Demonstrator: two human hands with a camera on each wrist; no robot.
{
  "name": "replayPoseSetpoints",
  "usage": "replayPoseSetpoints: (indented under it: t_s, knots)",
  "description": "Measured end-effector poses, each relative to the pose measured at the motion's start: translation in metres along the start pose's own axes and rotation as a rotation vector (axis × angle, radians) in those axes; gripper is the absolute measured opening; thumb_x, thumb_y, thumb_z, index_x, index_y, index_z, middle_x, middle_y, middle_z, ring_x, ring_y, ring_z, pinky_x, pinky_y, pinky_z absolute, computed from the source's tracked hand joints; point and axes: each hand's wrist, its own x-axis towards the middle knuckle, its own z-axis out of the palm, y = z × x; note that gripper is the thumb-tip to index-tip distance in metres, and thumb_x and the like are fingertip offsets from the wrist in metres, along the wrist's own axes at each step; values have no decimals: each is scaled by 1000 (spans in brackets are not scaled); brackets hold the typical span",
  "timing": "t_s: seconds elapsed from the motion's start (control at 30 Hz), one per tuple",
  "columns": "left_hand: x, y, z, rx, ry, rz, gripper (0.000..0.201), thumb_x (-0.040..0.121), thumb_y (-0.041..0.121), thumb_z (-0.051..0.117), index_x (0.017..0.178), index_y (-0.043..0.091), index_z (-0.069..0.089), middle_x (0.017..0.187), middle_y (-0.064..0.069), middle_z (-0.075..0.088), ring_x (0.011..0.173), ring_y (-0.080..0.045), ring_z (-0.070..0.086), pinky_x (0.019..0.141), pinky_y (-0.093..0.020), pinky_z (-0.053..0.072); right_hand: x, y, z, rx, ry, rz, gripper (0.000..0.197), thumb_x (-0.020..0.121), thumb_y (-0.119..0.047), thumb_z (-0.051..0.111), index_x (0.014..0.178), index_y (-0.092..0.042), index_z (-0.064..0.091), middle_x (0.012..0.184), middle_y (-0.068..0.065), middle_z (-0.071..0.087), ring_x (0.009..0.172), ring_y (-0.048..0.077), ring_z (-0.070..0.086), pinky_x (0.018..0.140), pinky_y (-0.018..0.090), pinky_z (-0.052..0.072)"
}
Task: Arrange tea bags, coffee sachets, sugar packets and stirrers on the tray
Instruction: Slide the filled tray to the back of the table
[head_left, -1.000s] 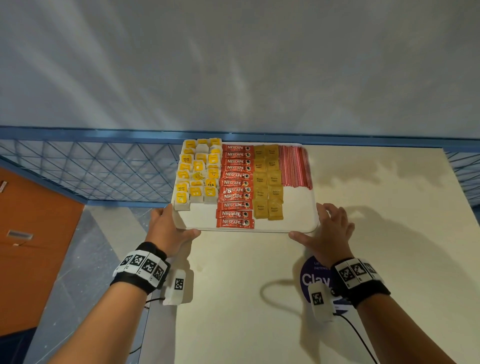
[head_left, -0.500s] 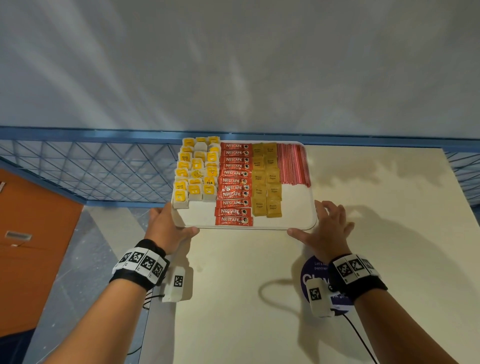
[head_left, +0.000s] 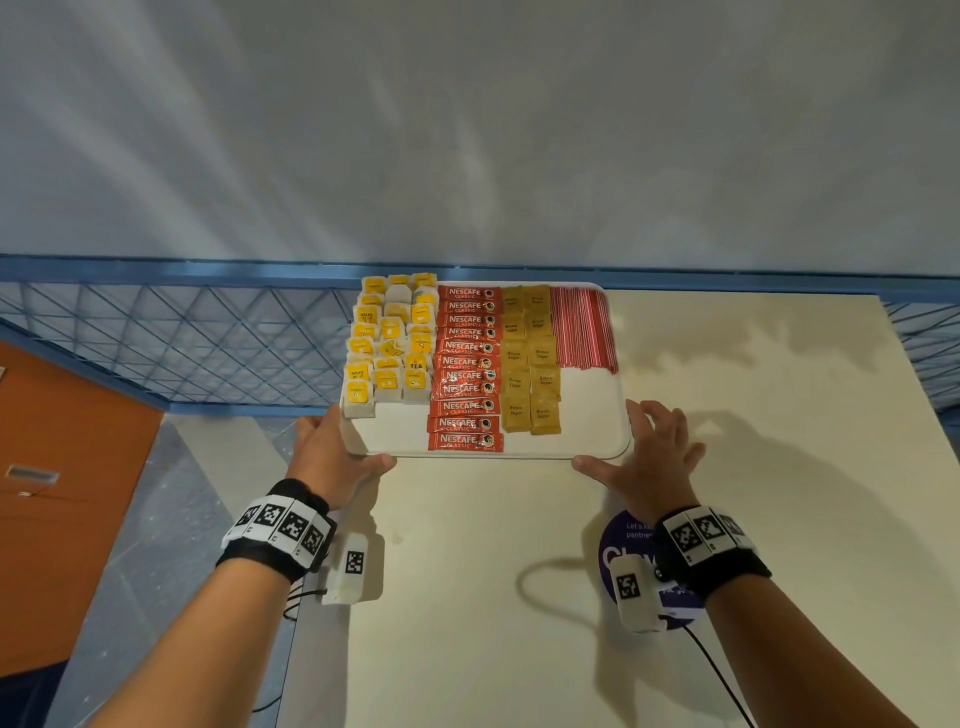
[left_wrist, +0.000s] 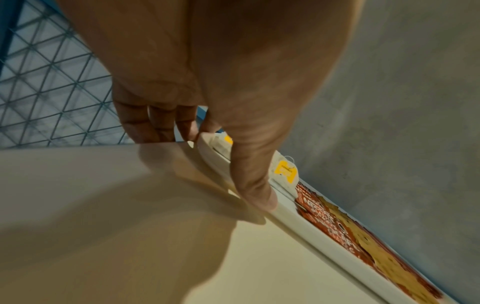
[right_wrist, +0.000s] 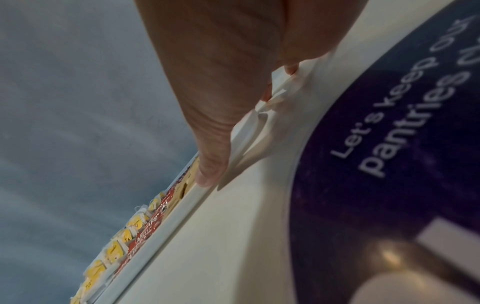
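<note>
A white tray (head_left: 587, 415) lies at the table's far left corner. It holds rows of yellow-tagged tea bags (head_left: 389, 343), red coffee sachets (head_left: 467, 364), brown sugar packets (head_left: 530, 358) and red stirrers (head_left: 582, 327). My left hand (head_left: 337, 447) holds the near left corner. Its thumb (left_wrist: 249, 164) lies on the rim (left_wrist: 324, 242) and its fingers go down beside the tray, tips hidden. My right hand (head_left: 649, 457) is at the near right corner with fingers spread straight along the side. Its thumb (right_wrist: 213, 144) presses on the near rim (right_wrist: 182, 211).
The cream table (head_left: 519, 623) stretches toward me and to the right. A round purple sticker (head_left: 618, 551) lies under my right wrist. A blue mesh railing (head_left: 182, 338) runs behind and left of the table, with a drop to the floor beyond it. A grey wall rises behind.
The tray has slid a little away from me toward the far edge, and both hands went with it. In the last half second almost nothing has moved.
</note>
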Motion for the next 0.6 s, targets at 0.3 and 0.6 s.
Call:
replayPoseSetpoints:
  t_s: [0.3, 0.6]
  knots:
    - [6, -7, 2, 7, 2, 5, 79, 71, 42, 87, 137, 32, 45, 134, -3, 48, 134, -24, 26, 109, -50, 36, -3, -3, -3, -11, -6, 2, 106, 62, -71, 79, 147, -24, 38, 152, 4, 29, 147, 33, 17, 114, 72, 16]
    - [-12, 5, -5, 26, 23, -4, 76, 67, 56, 76, 133, 31, 48, 133, -4, 52, 131, -25, 34, 104, -50, 43, -15, -9, -24, 224, 32, -46, 96, 74, -53, 84, 146, -5, 43, 145, 12, 49, 137, 32, 41, 114, 54, 34]
